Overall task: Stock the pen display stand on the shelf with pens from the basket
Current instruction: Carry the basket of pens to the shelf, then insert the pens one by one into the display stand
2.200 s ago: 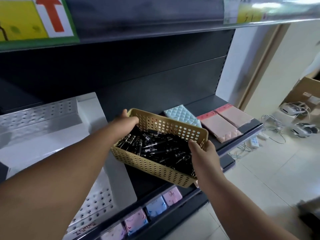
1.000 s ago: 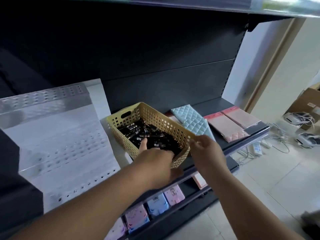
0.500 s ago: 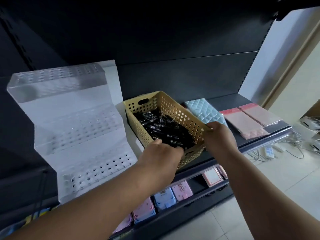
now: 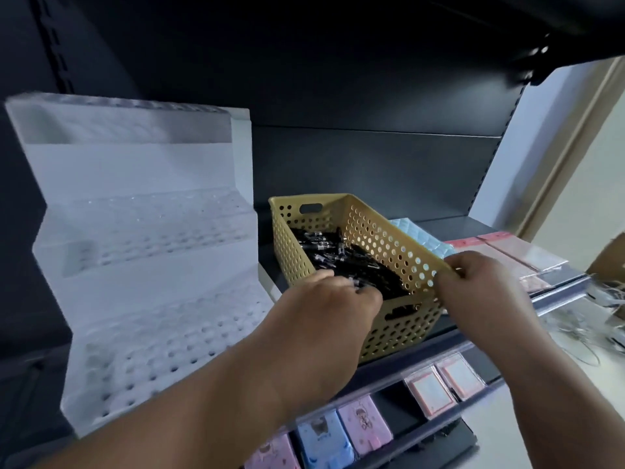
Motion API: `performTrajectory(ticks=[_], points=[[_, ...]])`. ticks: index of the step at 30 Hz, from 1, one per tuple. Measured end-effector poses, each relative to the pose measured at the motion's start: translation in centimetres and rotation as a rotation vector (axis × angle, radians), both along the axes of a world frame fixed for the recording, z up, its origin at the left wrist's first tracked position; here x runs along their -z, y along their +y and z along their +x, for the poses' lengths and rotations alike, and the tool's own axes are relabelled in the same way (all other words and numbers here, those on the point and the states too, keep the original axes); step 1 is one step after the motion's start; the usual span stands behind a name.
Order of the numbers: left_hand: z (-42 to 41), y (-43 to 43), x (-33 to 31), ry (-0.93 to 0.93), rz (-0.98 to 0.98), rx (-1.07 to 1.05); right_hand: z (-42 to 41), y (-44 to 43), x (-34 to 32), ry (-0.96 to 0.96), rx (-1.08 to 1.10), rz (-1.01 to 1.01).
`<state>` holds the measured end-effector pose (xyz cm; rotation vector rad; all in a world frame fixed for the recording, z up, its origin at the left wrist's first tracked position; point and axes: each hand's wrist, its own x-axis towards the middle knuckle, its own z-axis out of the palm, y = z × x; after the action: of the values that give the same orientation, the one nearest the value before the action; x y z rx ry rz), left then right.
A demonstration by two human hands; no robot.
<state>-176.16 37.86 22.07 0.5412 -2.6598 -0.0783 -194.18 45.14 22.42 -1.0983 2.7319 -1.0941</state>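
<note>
The left hand point(image 4: 334, 296) was reaching down into the near end of the basket point(image 4: 382, 231), its fingers curled among the pens point(image 4: 338, 252). The back of the hand hid the fingertips, so whether they had closed on a pen could not be told. The right hand point(image 4: 473, 282) gripped the basket's rim at the near right corner, fingers curled over the edge, seemingly to steady it.

The pens, dark and glossy, lay in a loose heap on the basket floor. Most had their long axes running roughly along the basket's length, away from the person. The basket sat on the shelf point(image 4: 449, 223), its near end at the front edge.

The pen display stand point(image 4: 145, 231) stood just to the left of the basket on the same shelf. It was a white stepped block with rows of holes on each tier, and every hole in view was unfilled. It lay leftward of the left hand, which was clearly the nearer one. A pen lifted from the heap would probably have to be turned from lying flat to upright before it met a hole.
</note>
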Motion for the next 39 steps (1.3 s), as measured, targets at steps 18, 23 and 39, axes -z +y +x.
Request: performTrajectory(ticks=[18,23,39], points=[[9.1,2.2,3.0,-0.173,-0.138,-0.514,9.3,1.1,2.3,0.616,-0.519,0.158],[9.2,1.8,4.9,-0.085,-0.139,-0.600,9.4,0.7,2.8,0.658,-0.456,0.089],[13.1,-1.1,6.4,0.179,-0.184,-0.446,9.0,-0.4,4.2,0.616,-0.581,-0.137]])
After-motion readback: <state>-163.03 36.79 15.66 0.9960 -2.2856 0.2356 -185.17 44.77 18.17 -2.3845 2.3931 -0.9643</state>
